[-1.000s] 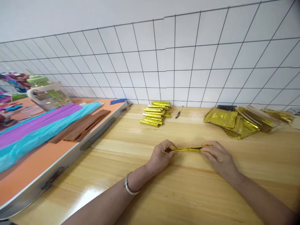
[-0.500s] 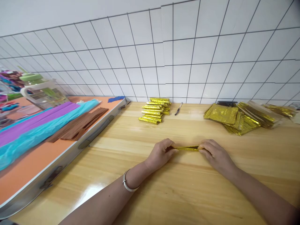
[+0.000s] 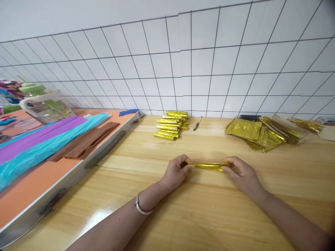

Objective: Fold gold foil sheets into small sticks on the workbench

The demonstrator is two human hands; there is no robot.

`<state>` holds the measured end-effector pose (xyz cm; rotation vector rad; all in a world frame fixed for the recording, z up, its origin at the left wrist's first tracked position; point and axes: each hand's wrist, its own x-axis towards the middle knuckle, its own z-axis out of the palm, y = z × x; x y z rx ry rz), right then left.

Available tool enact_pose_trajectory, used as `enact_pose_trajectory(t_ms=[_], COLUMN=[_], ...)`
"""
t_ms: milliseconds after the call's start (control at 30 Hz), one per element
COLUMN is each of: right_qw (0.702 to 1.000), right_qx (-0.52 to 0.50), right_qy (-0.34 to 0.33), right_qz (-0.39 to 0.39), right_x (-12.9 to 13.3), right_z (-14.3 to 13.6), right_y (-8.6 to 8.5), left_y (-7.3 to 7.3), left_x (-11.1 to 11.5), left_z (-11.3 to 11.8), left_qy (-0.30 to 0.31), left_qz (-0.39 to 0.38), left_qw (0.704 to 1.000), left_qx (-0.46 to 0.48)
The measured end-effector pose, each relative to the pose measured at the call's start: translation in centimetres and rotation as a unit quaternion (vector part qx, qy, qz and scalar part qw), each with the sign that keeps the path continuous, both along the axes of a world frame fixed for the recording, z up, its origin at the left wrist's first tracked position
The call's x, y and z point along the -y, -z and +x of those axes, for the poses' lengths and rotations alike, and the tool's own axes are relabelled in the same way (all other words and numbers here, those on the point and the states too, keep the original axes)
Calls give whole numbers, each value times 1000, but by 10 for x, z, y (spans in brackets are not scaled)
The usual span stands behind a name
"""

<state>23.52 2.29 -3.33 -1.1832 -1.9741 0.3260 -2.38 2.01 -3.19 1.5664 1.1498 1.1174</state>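
Note:
A narrow folded strip of shiny gold foil is stretched level between my two hands, just above the wooden table. My left hand pinches its left end between thumb and fingers; a silver bangle circles that wrist. At the right end, my right hand grips the foil the same way. Beyond my left hand lies a pile of several folded gold strips. Farther right, flat gold foil sheets are stacked loosely.
A pen lies between strips and sheets, near the white gridded wall. On the left, a raised orange surface holds purple, turquoise and brown crepe paper and a clear jug with a green lid.
The strip shows a broader face, and its two ends are slightly farther apart between my hands. The view has shifted slightly. Both hands keep their pinch.

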Motion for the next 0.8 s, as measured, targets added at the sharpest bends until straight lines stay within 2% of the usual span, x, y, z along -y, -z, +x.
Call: enact_pose_trajectory(t_ms=[167, 367, 567, 800], right_qw=[999, 997, 997, 993], right_qx=[-23, -38, -46, -64], right_qy=[-10, -34, -36, -30], right_qz=[-35, -64, -56, -100], right_x=[2, 5, 5, 6], right_z=[1, 0, 0, -1], right_y=[-2, -7, -4, -4], left_y=[0, 1, 1, -1], left_x=[-3, -6, -8, -8], left_z=[-3, -7, -8, -8], left_qy=[7, -6, -10, 0], left_qz=[-19, -19, 10, 31], left_qw=[999, 1000, 1000, 997], left_qx=[29, 21, -22, -72])
